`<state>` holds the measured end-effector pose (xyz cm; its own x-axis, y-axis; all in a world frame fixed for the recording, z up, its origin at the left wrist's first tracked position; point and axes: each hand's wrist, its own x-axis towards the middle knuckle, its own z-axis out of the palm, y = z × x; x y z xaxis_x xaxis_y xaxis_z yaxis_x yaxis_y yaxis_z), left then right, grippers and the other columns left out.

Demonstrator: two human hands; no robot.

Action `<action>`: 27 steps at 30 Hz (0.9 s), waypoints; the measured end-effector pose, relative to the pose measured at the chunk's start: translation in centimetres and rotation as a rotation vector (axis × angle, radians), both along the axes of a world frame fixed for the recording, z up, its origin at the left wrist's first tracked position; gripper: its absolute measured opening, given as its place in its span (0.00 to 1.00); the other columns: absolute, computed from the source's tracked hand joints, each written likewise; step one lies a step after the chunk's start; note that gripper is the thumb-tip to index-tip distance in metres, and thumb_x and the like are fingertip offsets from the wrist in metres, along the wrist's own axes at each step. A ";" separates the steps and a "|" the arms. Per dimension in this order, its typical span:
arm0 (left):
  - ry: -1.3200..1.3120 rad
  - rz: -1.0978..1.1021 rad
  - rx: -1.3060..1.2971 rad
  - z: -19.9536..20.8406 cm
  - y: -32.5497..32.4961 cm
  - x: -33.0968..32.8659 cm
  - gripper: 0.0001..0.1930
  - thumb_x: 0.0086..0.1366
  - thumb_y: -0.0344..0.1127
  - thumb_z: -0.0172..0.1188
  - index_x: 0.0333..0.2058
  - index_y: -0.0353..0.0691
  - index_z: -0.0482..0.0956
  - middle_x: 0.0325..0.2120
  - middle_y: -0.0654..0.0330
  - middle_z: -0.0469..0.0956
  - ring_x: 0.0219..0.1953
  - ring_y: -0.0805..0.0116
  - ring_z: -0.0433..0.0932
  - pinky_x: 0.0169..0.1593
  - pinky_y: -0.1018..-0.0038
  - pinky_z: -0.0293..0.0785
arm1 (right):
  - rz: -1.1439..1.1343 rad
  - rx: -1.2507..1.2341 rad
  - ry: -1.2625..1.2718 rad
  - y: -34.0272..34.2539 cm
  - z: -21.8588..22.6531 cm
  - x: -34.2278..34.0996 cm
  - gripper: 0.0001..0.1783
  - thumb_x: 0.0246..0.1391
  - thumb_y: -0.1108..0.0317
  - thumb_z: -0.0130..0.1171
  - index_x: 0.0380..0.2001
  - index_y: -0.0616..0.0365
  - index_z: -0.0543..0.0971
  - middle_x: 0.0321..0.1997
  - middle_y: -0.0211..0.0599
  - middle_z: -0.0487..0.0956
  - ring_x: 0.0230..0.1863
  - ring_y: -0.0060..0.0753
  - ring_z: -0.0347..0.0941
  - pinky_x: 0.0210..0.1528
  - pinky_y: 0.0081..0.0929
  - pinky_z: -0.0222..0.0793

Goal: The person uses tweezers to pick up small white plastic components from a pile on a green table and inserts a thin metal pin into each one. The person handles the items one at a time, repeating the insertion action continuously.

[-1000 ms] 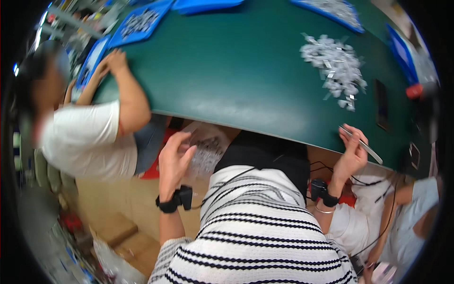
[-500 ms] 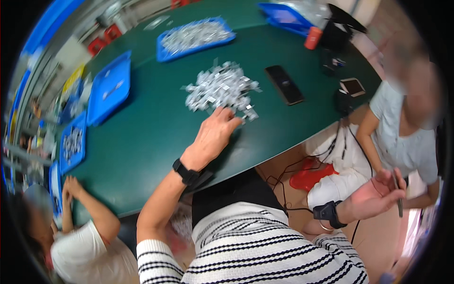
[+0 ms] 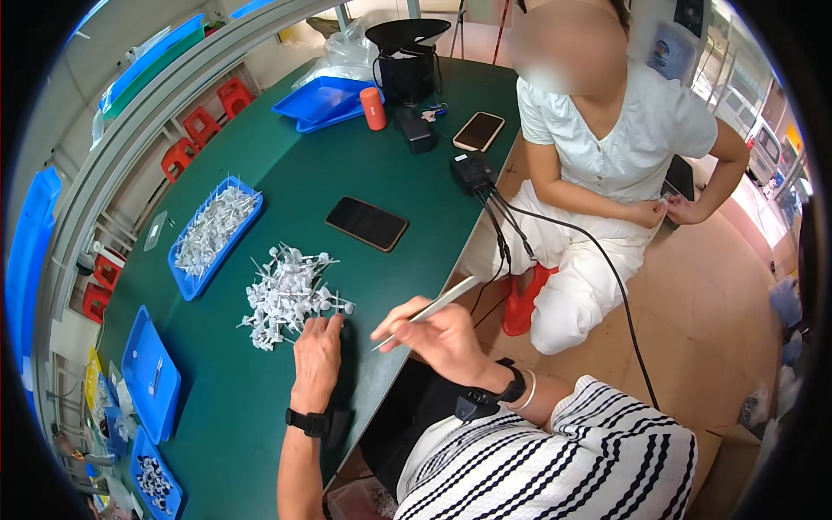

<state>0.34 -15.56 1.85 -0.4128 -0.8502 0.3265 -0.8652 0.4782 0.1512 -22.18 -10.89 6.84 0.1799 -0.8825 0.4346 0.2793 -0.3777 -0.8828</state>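
A heap of small white plastic parts with thin stems (image 3: 286, 295) lies on the green table. My left hand (image 3: 316, 364) is at its near edge, fingers close together and bent down to the parts; what is under the fingertips is hidden. One part with a greyish end sticks out beside those fingers. My right hand (image 3: 442, 342) is raised by the table's front edge, closed round slim metal tweezers (image 3: 446, 297). Their pointed end faces down and left, toward my left hand, touching nothing.
Beyond the heap are a blue tray of similar parts (image 3: 180, 276) and a dark phone (image 3: 367, 224). More blue trays (image 3: 143, 364) stand left. A black adapter with cables (image 3: 472, 172) is at the table's right edge, where a person in white (image 3: 598, 139) sits.
The view has swung to the right. My right hand has come from the far right, off the table, to beside my left hand, bringing the tweezers. My left hand stays at the heap.
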 end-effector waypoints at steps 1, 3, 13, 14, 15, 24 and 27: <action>-0.013 0.002 -0.024 0.0 0.0 0.0 0.08 0.57 0.23 0.58 0.36 0.38 0.78 0.29 0.54 0.75 0.36 0.54 0.75 0.37 0.61 0.74 | 0.029 0.019 -0.026 0.2 -0.4 0.8 0.14 0.67 0.65 0.54 0.40 0.68 0.77 0.40 0.43 0.82 0.37 0.30 0.82 0.41 0.24 0.79; -0.049 0.004 -0.076 0.1 0.0 0.2 0.08 0.56 0.22 0.57 0.35 0.38 0.77 0.29 0.55 0.72 0.36 0.56 0.73 0.36 0.63 0.74 | 0.065 0.012 0.041 0.5 -0.6 1.5 0.14 0.67 0.65 0.54 0.39 0.67 0.78 0.39 0.42 0.82 0.36 0.29 0.82 0.41 0.23 0.79; 0.263 -0.004 -0.189 1.8 1.1 0.7 0.08 0.55 0.22 0.65 0.33 0.37 0.77 0.37 0.54 0.74 0.37 0.55 0.75 0.34 0.66 0.75 | 0.161 0.034 0.059 0.7 -1.2 2.8 0.14 0.67 0.63 0.55 0.40 0.66 0.79 0.39 0.39 0.82 0.37 0.27 0.81 0.41 0.23 0.78; 0.340 0.016 -0.221 2.8 1.9 0.9 0.09 0.55 0.22 0.65 0.34 0.37 0.77 0.39 0.54 0.75 0.37 0.55 0.76 0.34 0.67 0.75 | 0.170 0.050 0.040 0.7 -1.5 3.0 0.14 0.67 0.63 0.55 0.40 0.66 0.79 0.39 0.39 0.82 0.38 0.27 0.81 0.41 0.23 0.78; 0.432 0.084 -0.213 3.8 3.1 1.1 0.09 0.55 0.20 0.65 0.34 0.37 0.77 0.43 0.53 0.75 0.37 0.58 0.77 0.34 0.71 0.75 | 0.177 0.062 0.022 0.6 -1.7 3.1 0.14 0.67 0.62 0.55 0.40 0.66 0.78 0.39 0.39 0.82 0.38 0.27 0.80 0.40 0.23 0.77; 1.270 0.557 0.137 -0.9 17.2 4.5 0.04 0.68 0.28 0.56 0.39 0.34 0.75 0.33 0.56 0.80 0.24 0.78 0.71 0.27 0.83 0.67 | 0.230 0.240 0.025 -0.8 -7.1 6.8 0.15 0.66 0.62 0.56 0.36 0.67 0.78 0.33 0.36 0.82 0.32 0.23 0.79 0.35 0.22 0.75; 1.474 0.686 0.205 -0.6 18.5 1.8 0.11 0.68 0.30 0.59 0.46 0.33 0.78 0.28 0.62 0.78 0.27 0.79 0.72 0.31 0.82 0.70 | 0.200 0.237 0.071 -1.6 -7.1 7.2 0.15 0.66 0.62 0.56 0.35 0.67 0.78 0.32 0.36 0.82 0.31 0.23 0.79 0.36 0.22 0.75</action>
